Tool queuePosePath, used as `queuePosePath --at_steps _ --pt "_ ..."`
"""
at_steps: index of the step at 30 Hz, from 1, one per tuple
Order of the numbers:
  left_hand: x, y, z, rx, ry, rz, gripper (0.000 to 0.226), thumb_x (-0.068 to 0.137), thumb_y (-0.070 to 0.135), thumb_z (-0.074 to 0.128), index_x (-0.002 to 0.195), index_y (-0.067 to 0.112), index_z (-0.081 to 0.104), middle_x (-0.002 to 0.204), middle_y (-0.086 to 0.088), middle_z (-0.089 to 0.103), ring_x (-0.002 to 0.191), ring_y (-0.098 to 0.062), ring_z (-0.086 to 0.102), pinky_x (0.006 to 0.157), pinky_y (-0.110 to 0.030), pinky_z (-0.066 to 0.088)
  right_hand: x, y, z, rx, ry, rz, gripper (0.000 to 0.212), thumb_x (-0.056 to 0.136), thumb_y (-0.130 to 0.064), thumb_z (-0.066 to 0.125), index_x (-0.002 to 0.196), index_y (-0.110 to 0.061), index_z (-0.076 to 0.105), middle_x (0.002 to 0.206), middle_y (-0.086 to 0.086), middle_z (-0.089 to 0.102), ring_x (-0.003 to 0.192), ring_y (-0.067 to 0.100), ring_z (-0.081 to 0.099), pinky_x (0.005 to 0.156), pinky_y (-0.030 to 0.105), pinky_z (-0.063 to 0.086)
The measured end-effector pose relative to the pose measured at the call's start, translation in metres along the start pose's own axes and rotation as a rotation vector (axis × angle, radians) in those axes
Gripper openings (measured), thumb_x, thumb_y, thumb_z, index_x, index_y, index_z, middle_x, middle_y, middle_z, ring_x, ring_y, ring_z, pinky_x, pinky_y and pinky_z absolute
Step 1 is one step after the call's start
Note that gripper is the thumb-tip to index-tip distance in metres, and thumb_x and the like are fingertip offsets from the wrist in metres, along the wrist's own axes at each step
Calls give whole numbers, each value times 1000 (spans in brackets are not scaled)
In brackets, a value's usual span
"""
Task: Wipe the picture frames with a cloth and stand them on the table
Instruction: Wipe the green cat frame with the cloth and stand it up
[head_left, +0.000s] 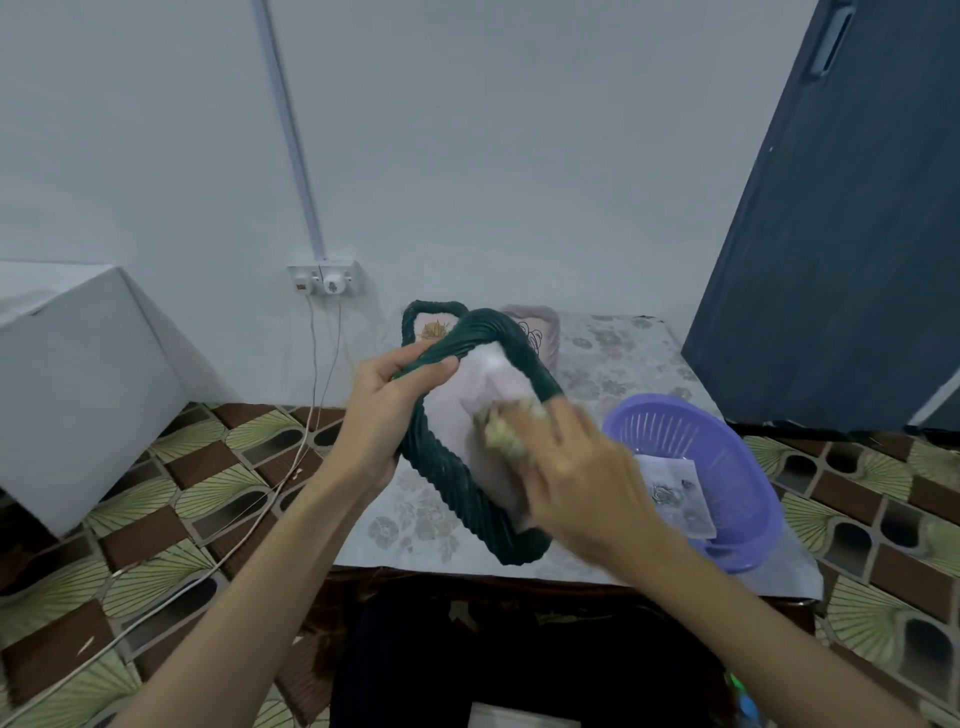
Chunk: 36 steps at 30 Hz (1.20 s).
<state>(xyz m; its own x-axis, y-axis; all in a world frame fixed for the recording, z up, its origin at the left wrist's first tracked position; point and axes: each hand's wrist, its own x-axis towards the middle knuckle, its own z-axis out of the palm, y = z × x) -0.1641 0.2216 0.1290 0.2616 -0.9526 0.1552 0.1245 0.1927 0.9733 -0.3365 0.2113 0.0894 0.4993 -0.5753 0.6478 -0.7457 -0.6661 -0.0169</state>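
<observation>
A dark green ribbed picture frame (457, 499) is held tilted above the table (613, 364). My left hand (395, 400) grips its upper left rim. My right hand (576, 467), blurred by motion, presses a crumpled pale green cloth (506, 434) against the frame's pale glass. Behind it a second green frame (421, 317) with a flower picture stands upright at the table's back. Next to that one stands a pink frame (543, 325), partly hidden.
A purple plastic basket (727, 452) sits at the table's right side with a flat picture or card (675, 493) in it. A wall socket (324, 278) with hanging cables is to the left. A white box (78, 374) stands far left, a dark blue door (831, 234) right.
</observation>
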Motion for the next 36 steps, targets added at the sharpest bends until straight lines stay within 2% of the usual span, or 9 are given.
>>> queuePosePath --at_steps 3,9,15,18,20,24,29,33,36 --pt "-1 -3 8 12 -13 14 16 88 18 62 94 9 74 101 -11 72 107 -27 62 103 -42 43 33 -2 -2 11 88 118 34 79 -22 46 111 -15 55 86 13 57 66 28 59 44 23 36" --pt "3 -8 -11 -10 123 -57 25 94 22 53 81 13 72 80 -1 74 82 -20 66 85 -39 49 -12 -7 8 45 -91 -189 40 71 -17 57 111 -19 55 89 7 57 68 24 55 41 27 43" --pt "3 -13 -2 81 33 -2 28 96 16 50 81 19 74 81 4 75 84 -13 67 83 -28 50 23 6 17 30 34 78 34 72 -18 59 106 -18 63 85 11 59 64 26 60 40 22 35" --pt "5 -15 -1 60 41 -27 37 96 15 49 72 21 76 79 1 75 81 -15 68 82 -32 51 35 -11 19 36 72 9 35 73 -18 48 106 -19 57 86 10 58 65 24 58 41 21 33" --pt "12 -18 -10 53 114 -50 30 96 18 51 76 18 74 78 2 75 82 -17 67 86 -36 51 15 -13 29 51 8 -85 38 73 -21 41 109 -20 54 87 8 57 66 22 56 42 20 32" --pt "30 -27 -28 111 193 -40 26 95 23 52 80 20 73 76 4 74 83 -22 66 84 -37 51 -37 14 67 40 -194 -119 43 66 -16 64 108 -21 56 87 6 55 65 24 54 38 25 37" --pt "62 -51 -43 281 190 -8 30 92 39 54 72 30 75 81 -18 67 77 -28 57 76 -46 49 -38 63 113 209 -413 307 33 90 -28 49 122 -28 49 103 6 53 93 31 55 59 33 40" --pt "96 -66 -57 156 291 -114 24 92 31 58 74 25 72 79 0 73 82 -25 66 83 -41 51 -9 86 144 607 -443 757 32 90 -21 55 121 -20 50 112 6 57 100 25 52 77 30 39" --pt "121 -82 -67 152 275 -179 7 82 29 71 85 22 72 96 -9 72 100 -34 64 94 -49 49 1 104 176 733 -530 906 44 87 -14 57 129 -16 44 121 8 54 107 23 50 87 30 40"
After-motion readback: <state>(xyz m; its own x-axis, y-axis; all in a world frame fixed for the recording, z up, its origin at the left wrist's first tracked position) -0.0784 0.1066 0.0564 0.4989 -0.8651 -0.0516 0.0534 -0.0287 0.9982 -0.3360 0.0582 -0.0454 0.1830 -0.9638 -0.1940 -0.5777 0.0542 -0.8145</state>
